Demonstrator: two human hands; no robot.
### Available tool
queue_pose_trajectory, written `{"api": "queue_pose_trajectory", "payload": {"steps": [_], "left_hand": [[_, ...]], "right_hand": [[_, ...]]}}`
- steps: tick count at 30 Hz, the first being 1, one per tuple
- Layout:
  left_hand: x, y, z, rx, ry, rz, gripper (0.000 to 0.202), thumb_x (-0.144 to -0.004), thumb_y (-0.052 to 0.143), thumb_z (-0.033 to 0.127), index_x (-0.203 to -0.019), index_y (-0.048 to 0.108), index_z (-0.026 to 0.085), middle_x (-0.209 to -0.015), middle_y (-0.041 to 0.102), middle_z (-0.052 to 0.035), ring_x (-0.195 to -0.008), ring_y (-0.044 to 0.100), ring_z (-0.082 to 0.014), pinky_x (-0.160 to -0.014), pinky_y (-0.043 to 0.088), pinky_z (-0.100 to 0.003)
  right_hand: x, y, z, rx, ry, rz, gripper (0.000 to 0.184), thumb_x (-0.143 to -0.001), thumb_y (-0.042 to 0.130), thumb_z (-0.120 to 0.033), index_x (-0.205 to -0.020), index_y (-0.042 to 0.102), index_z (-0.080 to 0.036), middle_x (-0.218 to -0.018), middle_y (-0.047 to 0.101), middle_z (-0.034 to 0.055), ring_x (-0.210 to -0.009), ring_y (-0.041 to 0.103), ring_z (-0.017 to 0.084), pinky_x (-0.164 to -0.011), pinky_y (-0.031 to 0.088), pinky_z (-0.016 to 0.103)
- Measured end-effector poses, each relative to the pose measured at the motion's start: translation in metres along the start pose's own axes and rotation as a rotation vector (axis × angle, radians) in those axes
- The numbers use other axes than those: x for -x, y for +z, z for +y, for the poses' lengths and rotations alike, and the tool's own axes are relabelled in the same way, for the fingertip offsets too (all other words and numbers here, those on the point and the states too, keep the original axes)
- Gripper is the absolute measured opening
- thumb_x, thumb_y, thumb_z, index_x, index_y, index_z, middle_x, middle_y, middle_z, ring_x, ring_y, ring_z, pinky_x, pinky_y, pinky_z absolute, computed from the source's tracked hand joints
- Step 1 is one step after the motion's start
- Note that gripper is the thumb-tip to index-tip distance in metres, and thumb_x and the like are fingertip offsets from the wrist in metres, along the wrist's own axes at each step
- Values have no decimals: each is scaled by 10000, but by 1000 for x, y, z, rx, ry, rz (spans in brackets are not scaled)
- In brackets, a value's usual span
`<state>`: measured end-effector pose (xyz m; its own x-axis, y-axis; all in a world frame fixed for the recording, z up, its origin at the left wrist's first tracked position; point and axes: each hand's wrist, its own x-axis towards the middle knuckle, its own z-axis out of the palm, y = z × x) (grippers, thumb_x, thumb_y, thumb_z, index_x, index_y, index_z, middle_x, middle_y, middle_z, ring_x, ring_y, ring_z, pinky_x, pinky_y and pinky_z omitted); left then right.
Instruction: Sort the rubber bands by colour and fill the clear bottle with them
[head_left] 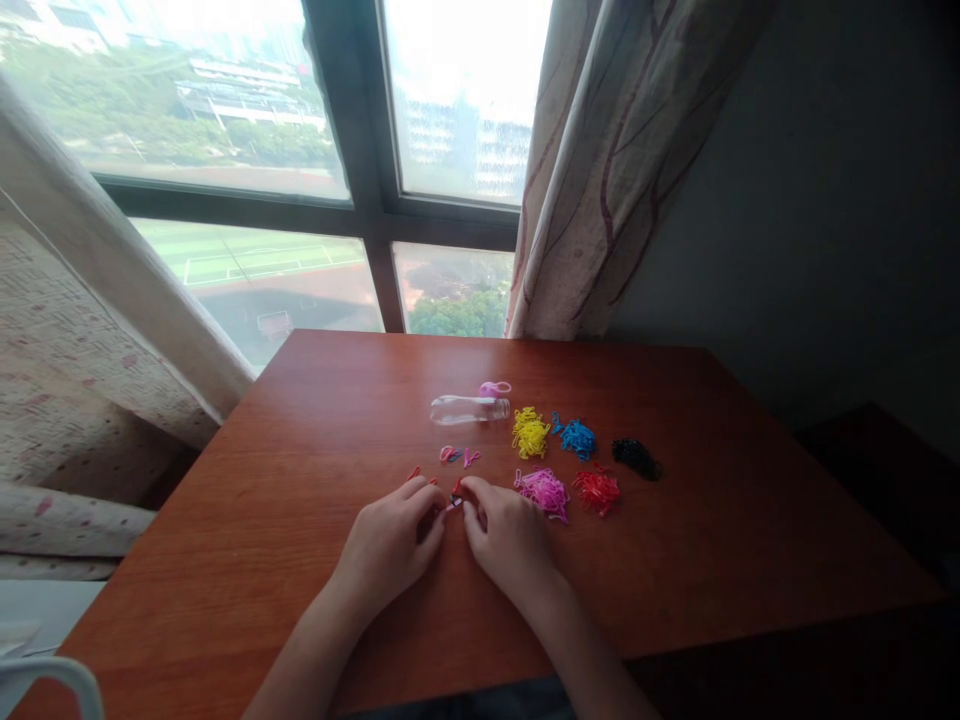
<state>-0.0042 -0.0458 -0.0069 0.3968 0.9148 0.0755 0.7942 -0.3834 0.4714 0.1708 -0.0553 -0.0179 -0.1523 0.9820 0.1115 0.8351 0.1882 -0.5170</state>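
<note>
My left hand (391,532) and my right hand (511,545) meet low over the table, thumbs and forefingers pinched. Between the fingertips is a small cluster of plastic pins (455,496), red with dark and pale bits; both hands grip it. How the pins are joined is too small to tell. Just beyond my left fingers lie loose red pins (414,473), partly covered by the hand. Farther off are a few mixed-colour pins (449,454) and a pink pin (471,458). A pile of pink pins (544,492) lies beside my right hand.
Right of centre lie piles of yellow pins (530,435), blue pins (577,439), red pins (598,491) and black pins (635,458). A clear bottle (466,409) lies on its side near a pink cap (491,389). The brown table (247,520) meets a window with curtains.
</note>
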Motion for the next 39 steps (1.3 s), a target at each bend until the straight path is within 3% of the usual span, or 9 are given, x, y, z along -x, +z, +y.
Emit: {"api": "queue_pose_trajectory", "payload": {"steps": [4,12,24,31,36,39], "left_hand": [[0,-1,2,-20,11,-17,135,-883,470,211,-864,602,222,-906,636,-24,-746,616,-161,-668,454,-265],[1,-2,0,-24,5,-26,135,-902,460,208,-873,592,223,-914,634,-23,-791,627,-172,-694,450,-273],[0,-2,1,-40,0,-42,133,-902,457,199,-853,579,219,-903,626,-25,-788,626,-173,-692,442,-267],[0,-2,0,-35,0,-29,140,-910,446,199,-825,557,217,-882,615,-24,-771,618,-163,-665,435,-252],[-1,0,-1,-42,-14,-34,161,-926,438,234,-827,564,220,-885,622,-24,-777,629,-167,-672,442,-257],[-2,0,0,-53,-16,-41,181,-934,434,261,-829,576,222,-892,628,-26,-764,633,-169,-660,440,-263]], "right_hand": [[-3,3,0,39,-12,5,308,-895,538,-196,-1180,631,-270,-889,746,26,-773,690,199,-636,398,265],[1,3,3,-43,-54,37,147,-879,564,-167,-949,669,-243,-838,728,0,-783,671,182,-662,395,254],[-1,4,4,-32,-59,42,108,-878,573,-163,-822,637,-230,-782,705,-1,-746,645,168,-640,365,244],[5,6,9,-231,-35,131,112,-863,536,-172,-833,639,-207,-682,657,-8,-620,605,140,-596,397,228],[25,-12,15,-405,25,214,144,-885,522,-236,-812,642,-205,-656,638,-12,-559,579,121,-540,418,208],[36,-40,46,-369,148,341,201,-886,548,-348,-820,670,-203,-622,621,-4,-539,566,138,-513,417,218]]}}
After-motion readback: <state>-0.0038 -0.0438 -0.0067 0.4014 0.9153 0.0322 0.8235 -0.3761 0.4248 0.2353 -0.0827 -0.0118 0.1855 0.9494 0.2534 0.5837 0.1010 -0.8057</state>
